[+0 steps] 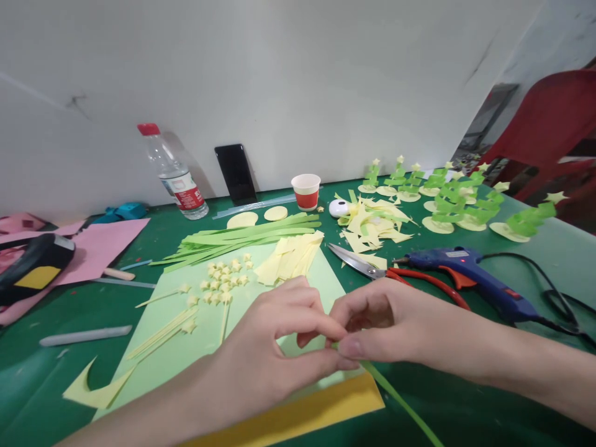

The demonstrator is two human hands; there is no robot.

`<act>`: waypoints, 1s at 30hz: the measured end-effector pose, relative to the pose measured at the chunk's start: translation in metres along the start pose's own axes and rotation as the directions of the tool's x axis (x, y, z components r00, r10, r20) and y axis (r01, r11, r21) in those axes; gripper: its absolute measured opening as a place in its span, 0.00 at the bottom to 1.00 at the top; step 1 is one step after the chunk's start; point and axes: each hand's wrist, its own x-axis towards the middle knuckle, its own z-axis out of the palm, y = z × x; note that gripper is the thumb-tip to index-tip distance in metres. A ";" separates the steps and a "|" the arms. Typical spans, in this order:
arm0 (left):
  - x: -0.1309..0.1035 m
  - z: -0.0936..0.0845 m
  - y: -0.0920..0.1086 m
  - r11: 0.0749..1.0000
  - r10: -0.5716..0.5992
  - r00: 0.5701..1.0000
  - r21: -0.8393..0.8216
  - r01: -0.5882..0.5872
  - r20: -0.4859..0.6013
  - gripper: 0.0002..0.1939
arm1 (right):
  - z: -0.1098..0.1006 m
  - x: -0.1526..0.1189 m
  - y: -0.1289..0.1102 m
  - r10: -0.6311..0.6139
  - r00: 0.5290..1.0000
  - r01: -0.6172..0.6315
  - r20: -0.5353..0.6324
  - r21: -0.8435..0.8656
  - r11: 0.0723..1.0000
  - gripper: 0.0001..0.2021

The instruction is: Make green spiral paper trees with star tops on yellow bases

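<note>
Both hands meet low in the middle of the view, fingertips pinched on a green paper strip (401, 397). Its long tail runs down to the right, while the end between the fingers is mostly hidden. My left hand (274, 335) is closed, thumb and forefinger at the strip's end. My right hand (395, 323) is closed beside it, thumb over the strip. Under the left forearm lies a light green sheet (172, 310) bearing folded paper stars (223, 279), pale yellow strips (293, 254) and star-tipped sticks (162, 332). Green strips (233, 239) lie behind them.
Scissors (363, 264) and a blue glue gun (470, 273) lie just beyond my right hand. Several green star-topped paper figures (465, 205) stand at the back right. A bottle (179, 180), phone (236, 174), paper cup (306, 192) and paper scraps (372, 223) line the back.
</note>
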 end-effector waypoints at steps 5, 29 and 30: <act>0.000 -0.002 0.000 0.999 0.037 0.999 0.004 -0.037 0.036 0.07 | -0.005 0.000 -0.003 0.017 0.999 -0.017 0.039 0.004 1.000 0.08; 0.001 -0.002 0.000 0.999 0.009 0.992 -0.040 -0.004 0.126 0.07 | -0.006 -0.001 0.000 0.042 0.999 -0.043 -0.014 -0.147 0.988 0.10; 0.001 -0.002 0.000 0.999 0.012 0.994 -0.039 -0.008 0.110 0.06 | -0.006 -0.001 -0.001 0.033 0.999 -0.034 -0.006 -0.149 0.988 0.11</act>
